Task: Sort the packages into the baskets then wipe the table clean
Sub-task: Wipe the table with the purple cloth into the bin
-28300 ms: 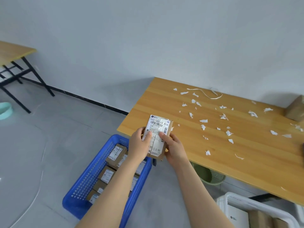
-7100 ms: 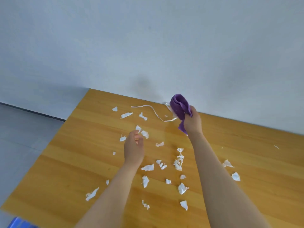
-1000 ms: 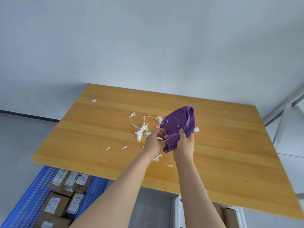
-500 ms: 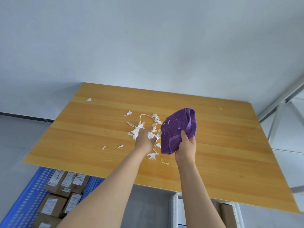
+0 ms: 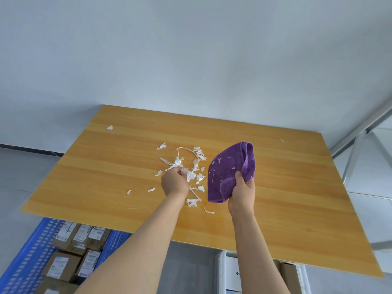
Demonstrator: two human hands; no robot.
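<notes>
My right hand [image 5: 241, 193] grips a folded purple cloth [image 5: 231, 168], held up above the wooden table [image 5: 297, 187]; small white bits cling to the cloth. My left hand [image 5: 175, 181] is over the middle of the table with its fingers curled round white paper scraps [image 5: 192, 166] from a gathered pile. A few stray scraps lie apart, one near the far left corner [image 5: 109, 127]. Cardboard packages [image 5: 80, 236] with white labels fill the blue basket [image 5: 27, 262] under the table's left front edge.
A white basket [image 5: 222, 270] holding brown boxes stands on the floor below the front edge, at the right. A grey metal frame [image 5: 358, 128] leans at the far right. A white wall runs behind the table.
My left hand left the cloth, dropped to the scrap pile and closed on scraps. The right hand has kept the cloth raised. The view shifted slightly.
</notes>
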